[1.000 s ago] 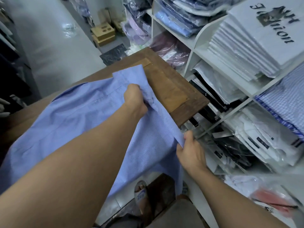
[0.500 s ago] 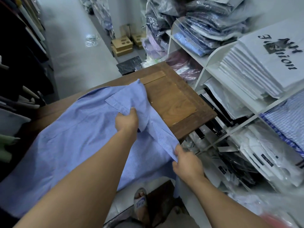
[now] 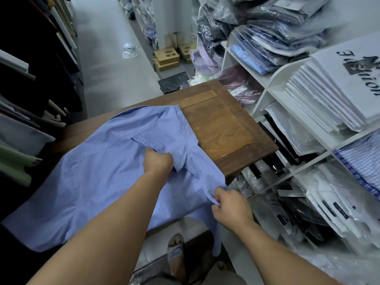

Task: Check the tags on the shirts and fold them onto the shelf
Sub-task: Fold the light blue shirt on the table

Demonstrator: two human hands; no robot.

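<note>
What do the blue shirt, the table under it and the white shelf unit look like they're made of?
Blue shirt: thin woven cloth, likely cotton or a blend; fine check weave, soft creases. Table: brown wood, matte, with visible grain and pale scuffs. Shelf unit: smooth white board, painted or laminated; I cannot tell which.

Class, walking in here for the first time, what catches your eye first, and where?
A blue shirt lies spread over the central wooden table. The left hand grips it mid-cloth; the right hand pinches its near edge. On the right, white shelves are crammed with bagged shirts.
</note>
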